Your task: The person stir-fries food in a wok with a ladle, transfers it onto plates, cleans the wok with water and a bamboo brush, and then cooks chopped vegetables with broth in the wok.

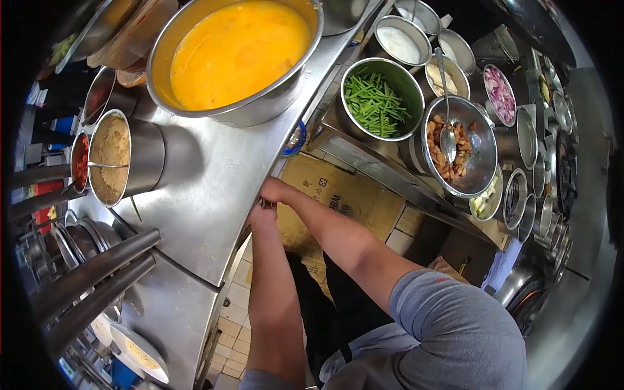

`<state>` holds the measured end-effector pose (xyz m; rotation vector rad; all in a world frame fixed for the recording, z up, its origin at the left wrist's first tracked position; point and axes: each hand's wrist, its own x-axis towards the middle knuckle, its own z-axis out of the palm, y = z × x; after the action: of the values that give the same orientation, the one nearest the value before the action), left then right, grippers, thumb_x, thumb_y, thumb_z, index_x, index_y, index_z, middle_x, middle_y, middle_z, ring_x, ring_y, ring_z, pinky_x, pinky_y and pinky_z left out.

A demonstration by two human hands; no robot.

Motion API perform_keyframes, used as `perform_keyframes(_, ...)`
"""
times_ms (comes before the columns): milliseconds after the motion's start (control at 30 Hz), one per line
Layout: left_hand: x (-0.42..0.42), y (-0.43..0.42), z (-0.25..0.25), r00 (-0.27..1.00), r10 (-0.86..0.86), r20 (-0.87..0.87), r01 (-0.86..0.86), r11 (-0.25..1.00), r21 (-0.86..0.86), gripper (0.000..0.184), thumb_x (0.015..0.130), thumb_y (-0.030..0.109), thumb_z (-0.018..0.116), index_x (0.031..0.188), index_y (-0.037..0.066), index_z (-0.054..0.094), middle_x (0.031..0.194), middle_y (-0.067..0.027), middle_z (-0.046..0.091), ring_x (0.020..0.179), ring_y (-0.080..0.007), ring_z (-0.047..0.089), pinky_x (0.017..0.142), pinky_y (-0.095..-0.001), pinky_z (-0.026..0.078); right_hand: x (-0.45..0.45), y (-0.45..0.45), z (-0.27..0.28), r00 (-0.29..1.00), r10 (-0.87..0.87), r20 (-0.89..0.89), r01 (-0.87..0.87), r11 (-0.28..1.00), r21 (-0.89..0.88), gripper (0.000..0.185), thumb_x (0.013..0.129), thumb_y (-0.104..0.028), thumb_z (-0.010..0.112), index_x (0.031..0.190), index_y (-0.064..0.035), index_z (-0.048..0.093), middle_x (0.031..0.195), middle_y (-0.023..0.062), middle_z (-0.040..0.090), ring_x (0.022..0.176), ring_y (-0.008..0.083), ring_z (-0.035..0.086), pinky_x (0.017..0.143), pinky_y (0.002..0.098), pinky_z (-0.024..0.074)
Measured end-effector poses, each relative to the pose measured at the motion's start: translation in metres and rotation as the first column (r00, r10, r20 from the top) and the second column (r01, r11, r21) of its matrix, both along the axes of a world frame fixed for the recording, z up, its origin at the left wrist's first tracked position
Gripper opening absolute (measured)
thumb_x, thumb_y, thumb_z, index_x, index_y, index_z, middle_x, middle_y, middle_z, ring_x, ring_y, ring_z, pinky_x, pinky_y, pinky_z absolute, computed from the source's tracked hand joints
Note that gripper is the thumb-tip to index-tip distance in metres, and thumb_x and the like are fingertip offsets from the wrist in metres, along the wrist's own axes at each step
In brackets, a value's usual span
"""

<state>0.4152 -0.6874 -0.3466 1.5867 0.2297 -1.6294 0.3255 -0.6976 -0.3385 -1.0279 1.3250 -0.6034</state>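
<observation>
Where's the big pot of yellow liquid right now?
The big pot is at the head view's top, left of centre, on the steel counter, beyond the right hand.

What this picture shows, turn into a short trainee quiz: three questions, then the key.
1. What fills the big pot on the steel counter?
A) white powder
B) yellow liquid
C) noodles
2. True or false: a spoon rests in the bowl of brown chunks.
3. Which is nearer the right hand: the steel counter or the green stalks?

Key: 1. B; 2. True; 3. The steel counter.
</observation>
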Motion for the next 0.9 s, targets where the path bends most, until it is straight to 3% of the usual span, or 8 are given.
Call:
perform_keyframes(167, 0.000, -0.022, -0.004, 0.969, 0.245, -0.028, -0.236, 0.955, 0.178, 0.038, 0.095, 0.025, 0.026, 0.125, 0.007, 0.041, 0.113, -0.0138, 0.053, 0.096, -0.0292, 0.056, 0.078, -0.0489, 0.049, -0.036, 0.006, 0.017, 0.809, -0.517, -0.279, 0.534, 0.845, -0.016, 0.029, 0.079, -0.023, 0.052, 0.097, -0.0030, 0.062, 0.091, 0.0215, 0.063, 0.082, 0.0304, 0.063, 0.072, 0.0368, 0.0479)
perform_keyframes(300, -0.003, -0.020, -0.009, 0.947, 0.299, -0.120, -0.292, 0.954, 0.074, 0.036, 0.096, 0.022, 0.028, 0.122, 0.001, 0.043, 0.111, -0.0159, 0.055, 0.097, -0.0283, 0.057, 0.079, -0.0445, 0.051, -0.019, -0.013, -0.021, 0.820, -0.540, -0.192, 0.495, 0.836, -0.238, 0.034, 0.078, -0.018, 0.051, 0.110, -0.0080, 0.055, 0.091, 0.0205, 0.062, 0.089, 0.0368, 0.059, 0.077, 0.0412, 0.0471)
perform_keyframes(367, -0.007, -0.021, -0.011, 0.942, 0.304, -0.143, -0.302, 0.953, 0.036, 0.036, 0.096, 0.021, 0.028, 0.120, 0.000, 0.046, 0.111, -0.0160, 0.055, 0.097, -0.0280, 0.057, 0.079, -0.0412, 0.051, 0.003, -0.020, -0.072, 0.706, -0.598, -0.381, 0.280, 0.729, -0.625, 0.031, 0.077, -0.019, 0.051, 0.105, -0.0066, 0.056, 0.091, 0.0208, 0.063, 0.088, 0.0381, 0.059, 0.078, 0.0428, 0.0476)
perform_keyframes(533, 0.006, -0.027, -0.036, 0.900, 0.342, -0.270, -0.371, 0.926, -0.063, 0.034, 0.095, 0.016, 0.030, 0.115, 0.000, 0.052, 0.112, -0.0156, 0.057, 0.098, -0.0287, 0.058, 0.079, -0.0358, 0.052, -0.018, -0.020, 0.005, 0.811, -0.442, -0.384, 0.319, 0.883, -0.344, 0.028, 0.078, -0.021, 0.049, 0.100, -0.0055, 0.059, 0.090, 0.0214, 0.062, 0.084, 0.0394, 0.059, 0.076, 0.0443, 0.0483)
perform_keyframes(633, -0.006, -0.027, -0.028, 0.968, 0.250, 0.028, -0.249, 0.968, -0.045, 0.034, 0.095, 0.016, 0.030, 0.115, 0.002, 0.053, 0.110, -0.0145, 0.059, 0.098, -0.0294, 0.059, 0.081, -0.0389, 0.051, -0.018, -0.016, -0.002, 0.764, -0.600, -0.237, 0.448, 0.758, -0.475, 0.025, 0.080, -0.022, 0.047, 0.094, -0.0077, 0.062, 0.089, 0.0220, 0.061, 0.083, 0.0392, 0.059, 0.074, 0.0451, 0.0485)
perform_keyframes(700, -0.004, -0.028, -0.016, 0.956, 0.252, -0.151, -0.237, 0.965, 0.109, 0.033, 0.094, 0.018, 0.032, 0.111, 0.003, 0.056, 0.107, -0.0133, 0.061, 0.095, -0.0270, 0.061, 0.078, -0.0380, 0.052, -0.014, -0.017, -0.029, 0.850, -0.427, -0.307, 0.403, 0.904, -0.141, 0.048, 0.070, -0.036, 0.063, 0.109, -0.0080, 0.058, 0.106, 0.0223, 0.059, 0.098, 0.0357, 0.057, 0.081, 0.0413, 0.0475)
perform_keyframes(833, 0.000, -0.030, 0.013, 0.975, 0.160, -0.154, -0.134, 0.976, 0.169, 0.034, 0.095, 0.023, 0.031, 0.108, 0.007, 0.058, 0.104, -0.0118, 0.062, 0.090, -0.0241, 0.062, 0.071, -0.0332, 0.053, -0.012, -0.025, 0.005, 0.802, -0.508, -0.314, 0.465, 0.861, -0.206, 0.024, 0.080, -0.022, 0.048, 0.096, -0.0104, 0.062, 0.088, 0.0203, 0.062, 0.084, 0.0371, 0.059, 0.074, 0.0443, 0.0482)
perform_keyframes(900, 0.028, -0.022, -0.022, 0.868, -0.185, -0.462, 0.262, 0.959, 0.109, 0.034, 0.096, 0.029, 0.032, 0.106, 0.008, 0.056, 0.099, -0.0104, 0.063, 0.086, -0.0259, 0.062, 0.072, -0.0343, 0.052, -0.008, -0.022, 0.002, 0.738, -0.573, -0.357, 0.463, 0.815, -0.349, 0.027, 0.080, -0.022, 0.048, 0.100, -0.0090, 0.060, 0.087, 0.0197, 0.062, 0.084, 0.0379, 0.059, 0.072, 0.0452, 0.0484)
